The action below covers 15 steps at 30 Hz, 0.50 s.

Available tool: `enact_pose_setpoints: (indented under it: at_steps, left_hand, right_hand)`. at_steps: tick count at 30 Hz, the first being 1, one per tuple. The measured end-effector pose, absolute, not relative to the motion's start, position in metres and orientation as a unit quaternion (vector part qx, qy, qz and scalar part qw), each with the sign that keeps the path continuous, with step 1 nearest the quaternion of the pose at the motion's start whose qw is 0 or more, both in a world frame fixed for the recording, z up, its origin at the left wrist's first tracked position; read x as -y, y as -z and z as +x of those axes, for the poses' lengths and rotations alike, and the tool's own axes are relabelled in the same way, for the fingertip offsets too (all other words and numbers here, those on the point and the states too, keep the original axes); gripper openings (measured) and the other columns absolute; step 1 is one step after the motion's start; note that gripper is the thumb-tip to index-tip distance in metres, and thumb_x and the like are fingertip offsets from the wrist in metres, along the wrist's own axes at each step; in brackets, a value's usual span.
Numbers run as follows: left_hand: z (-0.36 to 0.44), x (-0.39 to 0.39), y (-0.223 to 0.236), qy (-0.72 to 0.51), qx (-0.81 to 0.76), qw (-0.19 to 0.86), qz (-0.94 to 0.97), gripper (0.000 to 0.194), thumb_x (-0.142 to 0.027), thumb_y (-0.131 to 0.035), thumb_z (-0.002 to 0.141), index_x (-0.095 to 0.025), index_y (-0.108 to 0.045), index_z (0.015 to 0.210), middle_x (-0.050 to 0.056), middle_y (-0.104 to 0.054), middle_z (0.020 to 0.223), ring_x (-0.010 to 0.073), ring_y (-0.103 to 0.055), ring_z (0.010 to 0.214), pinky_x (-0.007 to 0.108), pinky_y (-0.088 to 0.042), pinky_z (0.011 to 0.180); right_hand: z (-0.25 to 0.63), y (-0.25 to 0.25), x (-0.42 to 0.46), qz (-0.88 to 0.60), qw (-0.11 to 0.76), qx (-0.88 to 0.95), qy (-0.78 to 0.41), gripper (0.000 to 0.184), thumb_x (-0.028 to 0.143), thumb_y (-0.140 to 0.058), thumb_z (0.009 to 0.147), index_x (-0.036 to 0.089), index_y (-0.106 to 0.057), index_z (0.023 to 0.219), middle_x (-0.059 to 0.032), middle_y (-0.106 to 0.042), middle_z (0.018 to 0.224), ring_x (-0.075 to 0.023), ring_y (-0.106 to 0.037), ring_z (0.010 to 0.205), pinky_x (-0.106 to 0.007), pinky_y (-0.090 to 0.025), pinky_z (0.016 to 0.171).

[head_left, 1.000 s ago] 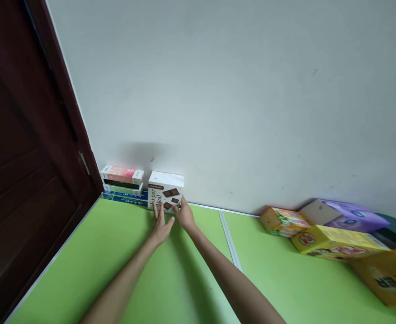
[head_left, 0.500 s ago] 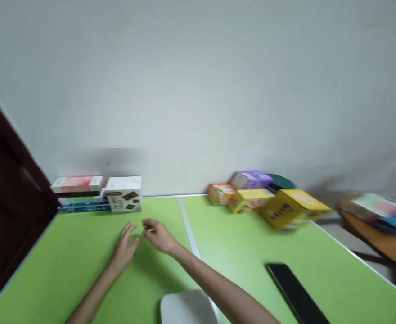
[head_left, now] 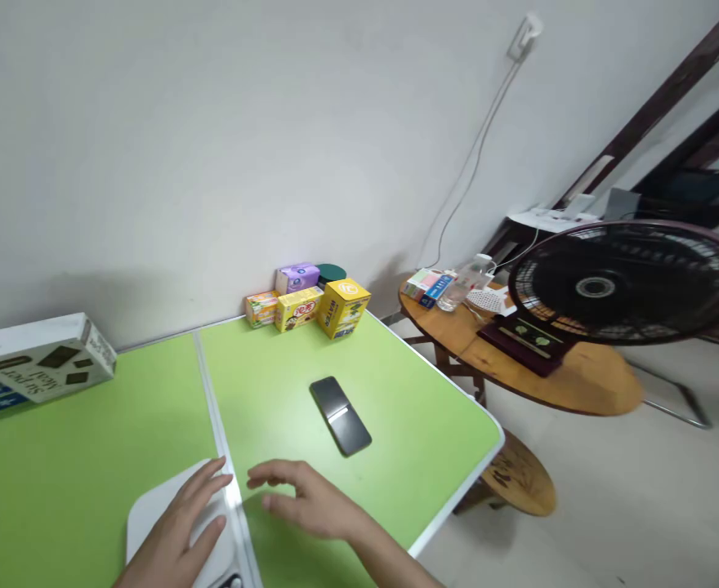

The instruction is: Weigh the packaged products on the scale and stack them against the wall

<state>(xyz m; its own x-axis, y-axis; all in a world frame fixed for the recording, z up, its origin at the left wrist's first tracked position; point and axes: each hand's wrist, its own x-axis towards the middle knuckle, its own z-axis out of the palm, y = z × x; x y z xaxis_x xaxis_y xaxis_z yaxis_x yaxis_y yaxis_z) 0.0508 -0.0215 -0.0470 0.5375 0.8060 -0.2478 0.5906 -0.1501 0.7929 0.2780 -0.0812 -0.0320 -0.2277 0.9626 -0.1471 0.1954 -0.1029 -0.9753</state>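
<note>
My left hand (head_left: 179, 527) is spread over a white, rounded-corner object (head_left: 148, 510) at the table's near side; whether it touches the object I cannot tell. Its fingers are apart and hold nothing. To the right, across the white seam, my right hand (head_left: 310, 496) hovers with thumb and fingers apart, also holding nothing. A black smartphone (head_left: 342, 418) lies flat on the green table (head_left: 421, 408), beyond the right hand. The lower part of the white object runs out of view.
Yellow WATER box (head_left: 342, 310), yellow carton (head_left: 298, 310), orange carton (head_left: 261, 310) and purple pack (head_left: 296, 278) stand by the wall. A white Super Meal box (head_left: 46, 359) is at left. Past the table's right edge are a wooden table (head_left: 598, 380), fan (head_left: 617, 282) and stool (head_left: 522, 478).
The view has turned right, bringing the fan and wooden table into sight. My hands have moved from the far left of the table back to its near side, over and beside the white object.
</note>
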Motion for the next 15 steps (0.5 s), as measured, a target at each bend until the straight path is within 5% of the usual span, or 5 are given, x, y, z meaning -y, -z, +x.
enact_pose_setpoints:
  at_steps: [4, 9, 15]
  left_hand:
    - [0.143, 0.013, 0.021, -0.084, -0.383, 0.516, 0.761, 0.048, -0.043, -0.048, 0.084, -0.033, -0.049, 0.13, -0.001, -0.037, 0.146, 0.0247, -0.03, 0.136, 0.049, -0.02, 0.111]
    - [0.279, -0.028, 0.038, -0.186, -0.326, 0.594, 0.712, 0.05, -0.031, -0.048, 0.083, -0.02, -0.049, 0.131, 0.007, -0.045, 0.141, 0.0203, -0.038, 0.132, 0.039, -0.023, 0.112]
    - [0.41, -0.094, 0.076, -0.251, -0.369, 0.613, 0.652, 0.076, -0.012, -0.047, 0.077, -0.013, -0.016, 0.146, 0.012, -0.026, 0.151, 0.0236, -0.029, 0.136, 0.038, -0.027, 0.11]
  right_hand:
    - [0.344, 0.053, 0.077, -0.492, 0.503, 0.446, -0.554, 0.034, 0.035, -0.062, 0.078, 0.019, -0.064, 0.108, -0.0091, -0.071, 0.106, -0.0216, -0.064, 0.101, -0.041, -0.046, 0.093]
    - [0.445, 0.077, 0.043, -0.547, 0.633, 0.284, -0.469, 0.038, 0.029, -0.062, 0.065, 0.014, -0.065, 0.1, -0.0141, -0.071, 0.103, -0.0265, -0.067, 0.097, -0.046, -0.048, 0.091]
    - [0.559, 0.094, -0.031, -0.607, 0.678, 0.245, -0.335, 0.062, 0.019, -0.051, 0.055, 0.019, -0.055, 0.117, -0.0128, -0.056, 0.13, -0.0305, -0.048, 0.124, -0.048, -0.039, 0.1]
